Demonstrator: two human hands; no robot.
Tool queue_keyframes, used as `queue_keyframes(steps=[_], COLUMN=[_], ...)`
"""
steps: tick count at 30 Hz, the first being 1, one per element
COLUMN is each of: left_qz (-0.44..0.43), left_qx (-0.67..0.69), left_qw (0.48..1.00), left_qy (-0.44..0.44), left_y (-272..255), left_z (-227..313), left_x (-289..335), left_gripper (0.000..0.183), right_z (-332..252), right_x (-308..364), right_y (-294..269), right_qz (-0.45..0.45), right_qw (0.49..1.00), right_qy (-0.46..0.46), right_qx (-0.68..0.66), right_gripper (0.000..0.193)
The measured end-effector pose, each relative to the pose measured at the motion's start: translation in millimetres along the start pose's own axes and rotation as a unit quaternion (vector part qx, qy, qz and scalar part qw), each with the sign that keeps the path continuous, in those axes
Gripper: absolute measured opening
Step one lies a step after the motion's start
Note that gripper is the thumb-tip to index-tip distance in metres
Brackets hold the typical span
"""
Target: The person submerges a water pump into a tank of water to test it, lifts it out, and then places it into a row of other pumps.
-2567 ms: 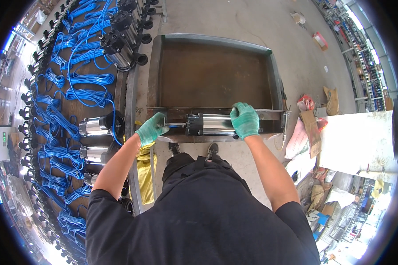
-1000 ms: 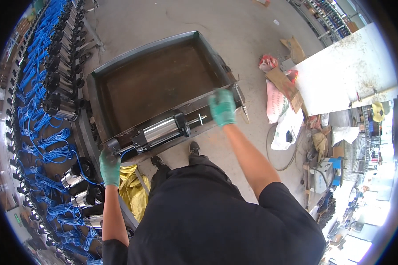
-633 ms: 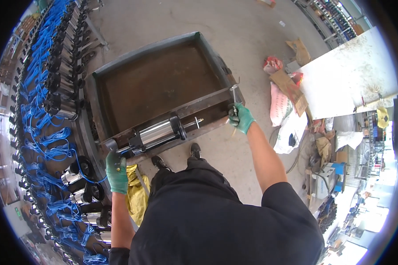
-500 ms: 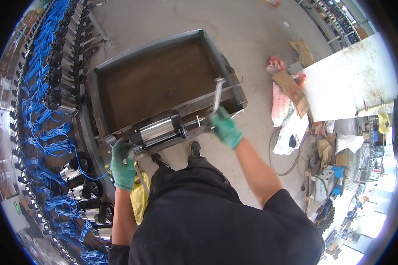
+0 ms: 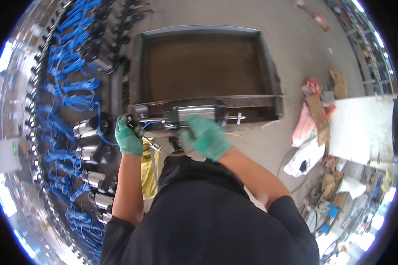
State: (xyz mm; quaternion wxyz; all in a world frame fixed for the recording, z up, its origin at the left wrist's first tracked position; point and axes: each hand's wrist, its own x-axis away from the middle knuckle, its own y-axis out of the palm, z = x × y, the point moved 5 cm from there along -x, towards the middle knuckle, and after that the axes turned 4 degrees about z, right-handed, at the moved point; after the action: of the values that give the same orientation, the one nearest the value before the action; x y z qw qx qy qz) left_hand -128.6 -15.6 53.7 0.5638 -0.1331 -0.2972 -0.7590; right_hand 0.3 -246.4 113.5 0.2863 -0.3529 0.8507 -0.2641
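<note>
My left hand [image 5: 128,138], in a green glove, is closed round a slim dark tool [image 5: 151,142] whose metal tip points toward my body. It is left of a shiny metal cylinder with black end caps [image 5: 194,111], likely a motor or pump, which lies across the front channel of a metal tray [image 5: 199,28]. Thin shafts stick out of both its ends; the right shaft [image 5: 239,118] bears a pale crosspiece. My right hand [image 5: 208,138], also green-gloved, is over the near side of the cylinder. Motion smears its fingers, so its grip is unclear.
Rows of similar cylinders [image 5: 89,153] with coiled blue cables [image 5: 80,93] stand along the left. A yellow sheet [image 5: 149,170] hangs beside my left forearm. To the right lie sacks [image 5: 305,128], cardboard [image 5: 318,117] and a white board [image 5: 362,128].
My right hand has moved left from the right shaft to the cylinder; the wrench it held is out of sight. The tool in my left hand now shows plainly. The view has turned.
</note>
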Motion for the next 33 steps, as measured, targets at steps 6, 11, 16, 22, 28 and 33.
queue_keyframes(steps=[6, 11, 16, 22, 28, 33], left_qz=[0.124, 0.003, -0.056, -0.076, -0.085, -0.087], left_qx=[-0.102, -0.163, -0.172, -0.207, -0.263, -0.298], left_qw=[0.978, 0.97, 0.959, 0.946, 0.935, 0.928], left_qy=[-0.132, -0.178, -0.217, -0.238, -0.22, -0.204], left_y=[-80.5, -68.4, -54.6, -54.8, -55.0, -56.2], left_z=[-29.7, -43.2, -45.1, -47.4, -51.5, -52.7], left_x=[-75.2, -95.2, -92.2, -98.4, -103.2, -105.1], left_gripper=[0.032, 0.033, 0.032, 0.029, 0.028, 0.026], right_z=[72.0, 105.6, 114.6, 113.7, 114.7, 114.8], right_x=[-27.0, -33.9, -30.0, -31.8, -30.7, -29.5], right_y=[-46.7, -31.1, -23.8, -20.8, -17.6, -16.1], right_qz=[-0.01, -0.062, -0.027, -0.057, -0.04, -0.027], right_qw=[0.985, 0.978, 0.975, 0.964, 0.965, 0.965], right_qy=[0.109, 0.178, 0.222, 0.258, 0.254, 0.258], right_qx=[0.135, 0.086, 0.02, 0.02, 0.04, 0.034], right_gripper=[0.02, 0.018, 0.016, 0.015, 0.015, 0.016])
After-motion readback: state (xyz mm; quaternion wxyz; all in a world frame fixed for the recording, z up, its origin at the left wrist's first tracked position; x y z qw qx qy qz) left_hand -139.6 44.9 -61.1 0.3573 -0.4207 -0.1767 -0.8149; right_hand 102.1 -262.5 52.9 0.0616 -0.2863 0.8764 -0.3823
